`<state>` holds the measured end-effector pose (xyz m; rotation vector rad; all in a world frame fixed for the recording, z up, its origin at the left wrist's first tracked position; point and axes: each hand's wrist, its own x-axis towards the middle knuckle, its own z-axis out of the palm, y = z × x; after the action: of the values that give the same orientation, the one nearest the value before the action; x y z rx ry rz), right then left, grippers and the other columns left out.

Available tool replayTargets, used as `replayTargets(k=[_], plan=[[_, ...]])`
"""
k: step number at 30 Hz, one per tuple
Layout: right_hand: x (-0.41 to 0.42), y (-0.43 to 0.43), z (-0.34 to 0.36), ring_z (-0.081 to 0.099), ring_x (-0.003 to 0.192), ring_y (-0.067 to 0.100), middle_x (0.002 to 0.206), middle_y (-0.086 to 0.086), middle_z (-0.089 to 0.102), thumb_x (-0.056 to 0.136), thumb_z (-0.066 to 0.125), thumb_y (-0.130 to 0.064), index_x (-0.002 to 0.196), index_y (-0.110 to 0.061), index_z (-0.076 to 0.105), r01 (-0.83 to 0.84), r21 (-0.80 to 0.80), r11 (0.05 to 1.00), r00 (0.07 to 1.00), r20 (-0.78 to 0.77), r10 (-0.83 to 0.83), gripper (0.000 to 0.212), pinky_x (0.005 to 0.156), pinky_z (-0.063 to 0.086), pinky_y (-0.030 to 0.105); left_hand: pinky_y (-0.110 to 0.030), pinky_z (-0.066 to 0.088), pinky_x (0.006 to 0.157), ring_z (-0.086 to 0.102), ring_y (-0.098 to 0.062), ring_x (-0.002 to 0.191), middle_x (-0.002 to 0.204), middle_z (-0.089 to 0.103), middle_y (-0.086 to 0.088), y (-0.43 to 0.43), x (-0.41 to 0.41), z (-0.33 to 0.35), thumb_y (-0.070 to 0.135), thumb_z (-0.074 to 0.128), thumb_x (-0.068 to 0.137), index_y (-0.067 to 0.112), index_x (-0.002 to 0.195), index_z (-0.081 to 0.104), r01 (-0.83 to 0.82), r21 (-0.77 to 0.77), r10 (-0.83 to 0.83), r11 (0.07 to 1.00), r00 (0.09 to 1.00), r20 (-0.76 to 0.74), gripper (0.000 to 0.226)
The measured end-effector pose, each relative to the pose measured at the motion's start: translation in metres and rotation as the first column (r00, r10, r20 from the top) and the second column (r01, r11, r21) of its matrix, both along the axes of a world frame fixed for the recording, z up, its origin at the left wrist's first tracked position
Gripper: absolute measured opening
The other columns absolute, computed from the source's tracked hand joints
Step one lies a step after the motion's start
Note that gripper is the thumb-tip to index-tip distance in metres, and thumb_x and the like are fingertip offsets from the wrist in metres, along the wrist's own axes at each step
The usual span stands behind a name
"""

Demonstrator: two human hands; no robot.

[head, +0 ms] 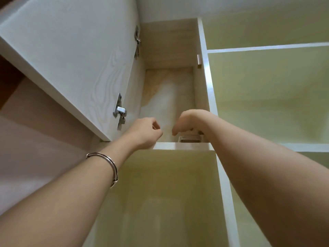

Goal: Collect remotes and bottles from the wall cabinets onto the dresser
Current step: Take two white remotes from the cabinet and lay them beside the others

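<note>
Cabinet door [71, 56]: white, faint woodgrain. Cabinet interior [169, 50]: pale beige wood. Neighbouring door panels [267, 90]: pale yellow-green, white frames. Bracelet [108, 163]: silver.
</note>
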<state>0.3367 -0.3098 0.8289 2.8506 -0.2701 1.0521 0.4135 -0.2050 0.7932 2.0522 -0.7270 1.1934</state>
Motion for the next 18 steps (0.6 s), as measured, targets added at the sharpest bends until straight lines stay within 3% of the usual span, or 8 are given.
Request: replayTargets(k=[3, 6, 8, 10, 12, 15, 18], plan=[[-0.002, 0.005, 0.001, 0.050, 0.075, 0.023, 0.082, 0.008, 0.053, 0.094, 0.049, -0.029, 0.128, -0.009, 0.050, 0.102, -0.042, 0.994, 0.984, -0.144, -0.107, 0.040, 0.066, 0.041, 0.030, -0.030, 0.047, 0.087, 0.060, -0.024, 0.104, 0.113, 0.067, -0.006, -0.001, 0.005, 0.001, 0.027, 0.052, 0.085, 0.019, 0.101, 0.066, -0.003, 0.011, 0.003, 1.000, 1.000, -0.014, 0.022], [0.008, 0.006, 0.003, 0.046, 0.053, 0.017, 0.065, 0.003, 0.048, 0.093, 0.048, -0.024, 0.087, -0.009, 0.058, 0.177, -0.108, 0.978, 0.964, -0.180, -0.194, 0.019, 0.050, 0.038, 0.027, -0.030, 0.047, 0.086, 0.060, -0.024, 0.103, 0.112, 0.068, -0.006, 0.002, 0.004, 0.003, 0.028, 0.051, 0.085, 0.018, 0.100, 0.066, -0.002, 0.056, 0.003, 0.998, 1.000, -0.023, 0.023], [0.011, 0.004, 0.004, 0.044, 0.051, 0.017, 0.063, 0.003, 0.049, 0.092, 0.048, -0.020, 0.071, -0.009, 0.054, 0.178, -0.141, 0.974, 0.968, -0.152, -0.199, 0.025, 0.048, 0.036, 0.025, -0.029, 0.047, 0.084, 0.060, -0.024, 0.103, 0.109, 0.068, -0.007, 0.005, 0.003, 0.003, 0.028, 0.051, 0.085, 0.016, 0.098, 0.066, -0.011, 0.097, 0.015, 0.995, 0.999, -0.036, 0.023], [0.011, 0.003, 0.007, 0.044, 0.050, 0.016, 0.063, 0.003, 0.048, 0.091, 0.048, -0.018, 0.078, -0.009, 0.056, 0.130, -0.102, 0.986, 0.990, -0.047, -0.135, 0.018, 0.046, 0.035, 0.025, -0.028, 0.046, 0.079, 0.061, -0.024, 0.098, 0.105, 0.069, -0.008, 0.008, 0.003, 0.005, 0.028, 0.051, 0.085, 0.015, 0.092, 0.067, -0.037, 0.148, 0.048, 0.988, 0.996, -0.073, 0.022], [0.006, 0.002, 0.016, 0.047, 0.055, 0.019, 0.071, 0.006, 0.050, 0.089, 0.050, -0.018, 0.085, -0.008, 0.060, 0.039, -0.097, 0.994, 0.986, 0.165, -0.022, 0.015, 0.048, 0.038, 0.024, -0.029, 0.048, 0.079, 0.062, -0.025, 0.096, 0.102, 0.069, -0.009, 0.010, 0.003, 0.009, 0.029, 0.053, 0.084, 0.012, 0.093, 0.068, -0.068, 0.193, 0.092, 0.979, 0.989, -0.117, 0.025], [-0.014, 0.002, 0.032, 0.056, 0.084, 0.031, 0.094, 0.009, 0.051, 0.087, 0.056, -0.029, 0.105, -0.006, 0.061, -0.174, -0.083, 0.981, 0.883, 0.428, 0.192, 0.030, 0.069, 0.043, 0.027, -0.031, 0.047, 0.073, 0.061, -0.027, 0.086, 0.105, 0.070, -0.016, 0.001, 0.001, 0.020, 0.030, 0.054, 0.085, 0.003, 0.098, 0.068, -0.022, 0.218, 0.058, 0.976, 0.985, -0.162, 0.033], [-0.039, -0.001, 0.039, 0.054, 0.091, 0.029, 0.110, 0.011, 0.058, 0.089, 0.053, -0.035, 0.116, -0.009, 0.059, -0.267, -0.103, 0.958, 0.793, 0.541, 0.279, 0.038, 0.075, 0.042, 0.027, -0.028, 0.047, 0.067, 0.059, -0.024, 0.079, 0.104, 0.069, -0.011, -0.026, -0.007, 0.030, 0.031, 0.053, 0.086, 0.003, 0.102, 0.065, 0.082, 0.185, -0.041, 0.979, 0.976, -0.215, 0.034]])
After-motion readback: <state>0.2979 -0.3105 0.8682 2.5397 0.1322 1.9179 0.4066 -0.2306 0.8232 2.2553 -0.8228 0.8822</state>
